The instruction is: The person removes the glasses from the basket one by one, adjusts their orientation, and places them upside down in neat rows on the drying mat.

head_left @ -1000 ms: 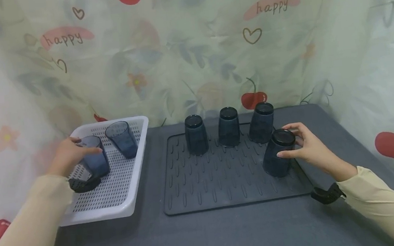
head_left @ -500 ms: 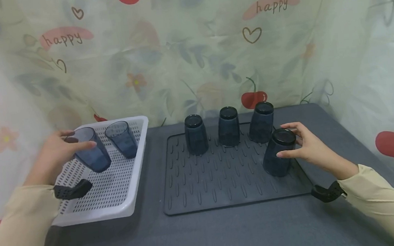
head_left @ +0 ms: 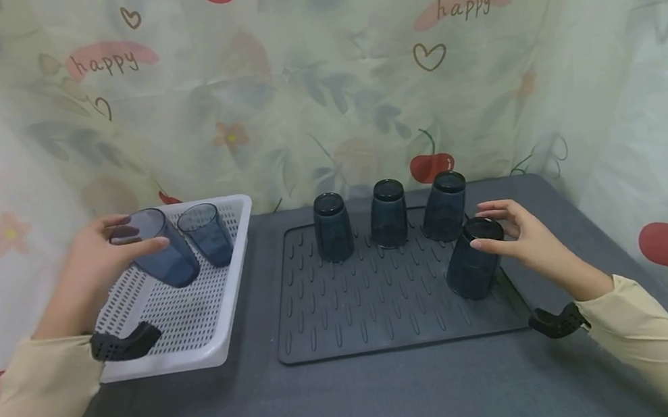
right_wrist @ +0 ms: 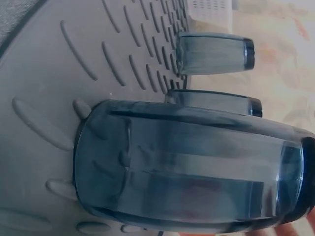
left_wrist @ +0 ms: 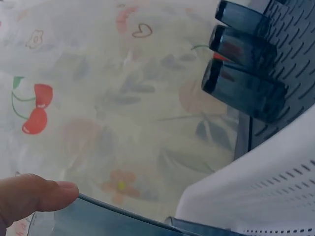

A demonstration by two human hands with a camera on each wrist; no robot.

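Note:
My left hand (head_left: 95, 264) grips a blue-tinted drinking glass (head_left: 171, 259) near its rim, thumb on the near side. That glass leans, mouth toward the upper left, over the white perforated basket (head_left: 219, 351). Just beyond it a second glass (head_left: 210, 236) tilts inside the basket. In the left wrist view my thumb (left_wrist: 54, 194) lies at the held glass's rim. My right hand (head_left: 523, 239) has thumb and fingers around the base of an upside-down glass (head_left: 472, 272), whose mouth rests on the dark ridged mat (head_left: 376, 323). The right wrist view shows this glass close up.
Three more upturned glasses stand along the mat's back edge: a left one (head_left: 333, 232), a middle one (head_left: 388, 216) and a right one (head_left: 444, 210). A patterned curtain (head_left: 298, 103) hangs behind the grey tabletop (head_left: 330, 406).
My left hand has raised its glass from the basket floor, tilting it and drawing it slightly right and up. My right thumb has slid a little higher on its glass, which stays in place.

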